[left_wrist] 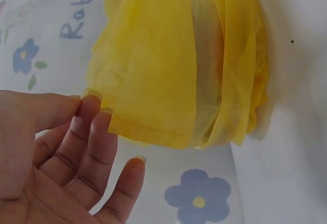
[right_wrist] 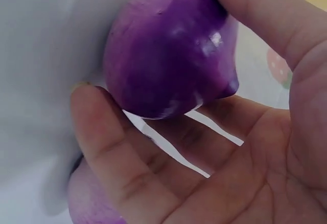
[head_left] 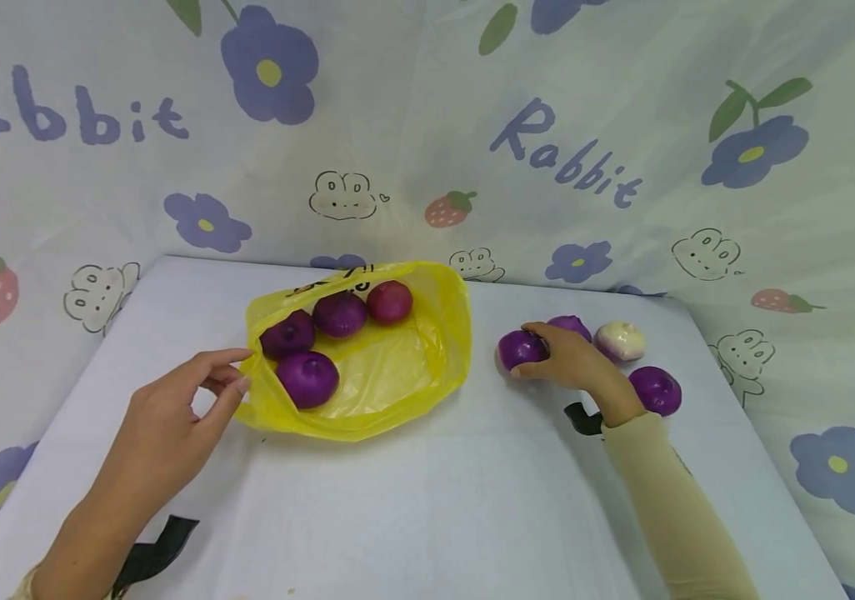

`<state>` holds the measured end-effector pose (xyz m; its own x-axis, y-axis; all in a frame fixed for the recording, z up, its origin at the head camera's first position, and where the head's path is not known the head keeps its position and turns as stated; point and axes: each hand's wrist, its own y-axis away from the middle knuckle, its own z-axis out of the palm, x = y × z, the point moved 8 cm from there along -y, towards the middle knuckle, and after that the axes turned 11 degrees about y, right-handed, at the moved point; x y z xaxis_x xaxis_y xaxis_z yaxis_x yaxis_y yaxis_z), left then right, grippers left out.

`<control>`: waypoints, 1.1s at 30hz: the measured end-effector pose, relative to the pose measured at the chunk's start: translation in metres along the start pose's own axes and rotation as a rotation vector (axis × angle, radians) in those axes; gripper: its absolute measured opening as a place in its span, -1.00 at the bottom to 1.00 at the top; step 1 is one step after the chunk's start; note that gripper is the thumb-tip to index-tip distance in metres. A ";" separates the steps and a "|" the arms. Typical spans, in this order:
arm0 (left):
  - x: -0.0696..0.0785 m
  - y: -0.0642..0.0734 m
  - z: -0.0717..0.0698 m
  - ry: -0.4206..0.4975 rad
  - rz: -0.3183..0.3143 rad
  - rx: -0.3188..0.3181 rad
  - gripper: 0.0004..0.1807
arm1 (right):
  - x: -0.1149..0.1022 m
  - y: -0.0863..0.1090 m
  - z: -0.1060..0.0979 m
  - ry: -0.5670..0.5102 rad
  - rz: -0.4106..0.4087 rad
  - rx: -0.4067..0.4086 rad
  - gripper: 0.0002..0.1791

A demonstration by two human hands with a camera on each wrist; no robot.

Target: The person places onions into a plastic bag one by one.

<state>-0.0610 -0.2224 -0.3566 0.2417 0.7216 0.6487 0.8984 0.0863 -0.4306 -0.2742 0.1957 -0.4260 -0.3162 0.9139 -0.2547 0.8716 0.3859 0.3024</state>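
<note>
A yellow plastic bag (head_left: 375, 417) lies with its mouth gaping toward me, and several purple onions (head_left: 308, 380) are inside at its left and back. At the bag's left rim, my left hand (head_left: 176, 417) pinches the thin edge between thumb and fingertips. My right hand (head_left: 573, 358) grips a purple onion (head_left: 522, 350) to the right of the bag, thumb on one side and fingers curled round the other. In the right wrist view this onion (right_wrist: 168, 55) shows its pointed tip toward the palm, and part of another onion (right_wrist: 92, 193) appears below the fingers.
Around my right hand lie a purple onion (head_left: 572, 325) behind it, a whitish onion (head_left: 621, 341) and another purple onion (head_left: 656, 391) by the wrist. Black straps (head_left: 153, 554) hang at both wrists. A patterned cloth (head_left: 412, 125) rises behind the white table (head_left: 397, 517).
</note>
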 end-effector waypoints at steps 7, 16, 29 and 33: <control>0.000 -0.001 -0.001 -0.001 -0.008 -0.006 -0.55 | 0.002 -0.003 0.002 0.001 0.017 0.006 0.01; -0.002 -0.002 -0.001 -0.003 -0.021 -0.010 -0.55 | 0.004 -0.001 0.003 -0.017 0.005 0.032 0.03; -0.001 0.000 -0.002 -0.003 -0.013 -0.001 -0.55 | -0.001 0.009 0.001 -0.029 -0.003 0.049 0.03; -0.001 0.000 -0.002 -0.002 -0.011 0.001 -0.54 | -0.001 0.011 0.001 -0.030 0.006 0.045 0.02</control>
<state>-0.0608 -0.2241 -0.3557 0.2309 0.7216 0.6526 0.9006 0.0953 -0.4241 -0.2634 0.1986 -0.4235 -0.3000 0.9119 -0.2802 0.8896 0.3734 0.2628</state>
